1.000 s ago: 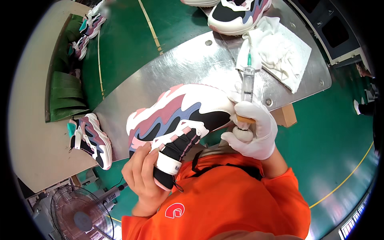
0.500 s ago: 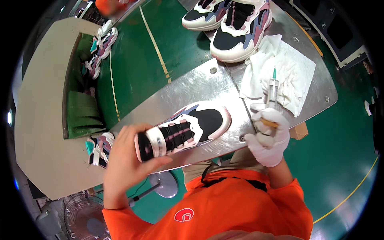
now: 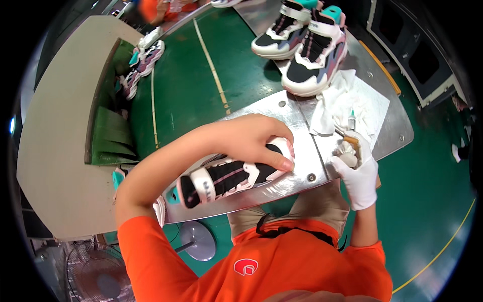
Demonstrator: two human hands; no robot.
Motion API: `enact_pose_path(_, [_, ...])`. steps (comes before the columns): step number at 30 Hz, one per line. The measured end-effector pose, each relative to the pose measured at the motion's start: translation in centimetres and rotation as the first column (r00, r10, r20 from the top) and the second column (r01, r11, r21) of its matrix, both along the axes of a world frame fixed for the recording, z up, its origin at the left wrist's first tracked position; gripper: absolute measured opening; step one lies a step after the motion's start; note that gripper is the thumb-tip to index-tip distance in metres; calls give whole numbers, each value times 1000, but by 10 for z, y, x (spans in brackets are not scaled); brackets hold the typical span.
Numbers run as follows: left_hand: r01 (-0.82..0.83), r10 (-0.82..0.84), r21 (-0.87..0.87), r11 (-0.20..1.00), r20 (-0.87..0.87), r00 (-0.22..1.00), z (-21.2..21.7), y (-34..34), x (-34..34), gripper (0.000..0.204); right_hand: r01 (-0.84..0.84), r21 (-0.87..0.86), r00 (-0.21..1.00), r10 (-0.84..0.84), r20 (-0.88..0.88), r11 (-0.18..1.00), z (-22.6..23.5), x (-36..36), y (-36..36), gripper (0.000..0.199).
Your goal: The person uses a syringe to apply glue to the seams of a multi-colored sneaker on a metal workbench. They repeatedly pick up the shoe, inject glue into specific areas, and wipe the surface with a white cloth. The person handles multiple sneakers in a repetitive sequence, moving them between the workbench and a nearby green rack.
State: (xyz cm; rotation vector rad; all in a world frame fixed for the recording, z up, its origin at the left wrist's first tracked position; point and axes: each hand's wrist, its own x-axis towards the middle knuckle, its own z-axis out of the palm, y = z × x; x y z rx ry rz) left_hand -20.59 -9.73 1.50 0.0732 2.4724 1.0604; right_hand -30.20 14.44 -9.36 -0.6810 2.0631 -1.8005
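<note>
A black, white and pink sneaker (image 3: 229, 176) lies on the metal table top (image 3: 251, 108), its heel toward the left. Across its toe reaches my bare left hand (image 3: 256, 138), thumb on the near side and the other fingers curled over the front. My right hand (image 3: 361, 178), in a white glove, is closed around a syringe (image 3: 351, 122) with a green-based tip pointing away from me. A tan stick-like piece (image 3: 351, 140) also shows between the gloved fingers; its full shape is hidden. Just beyond that hand lies a crumpled white cloth (image 3: 336, 103).
Two matching sneakers (image 3: 316, 60) stand at the far right of the table. A green belt (image 3: 186, 100) runs along the far side, with more sneakers (image 3: 146, 63) at its left. Beyond it a person in orange (image 3: 156, 10) is partly visible. A fan (image 3: 103, 277) stands lower left.
My left hand has moved from the sneaker's heel and collar to its toe. The sneaker's heel has shifted slightly nearer me. My right hand with the syringe is a little farther right.
</note>
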Motion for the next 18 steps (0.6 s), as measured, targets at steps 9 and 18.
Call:
enact_pose_path(9, [-372,596,465,803,-649,474,28,-7,132,43,-434,-512,742,617,263,741,89,8,5,58])
enact_pose_path(18, [-427,626,463,777,-647,436,13,2,139,45,-571,-743,502,864,19,349,126,29,-51,74])
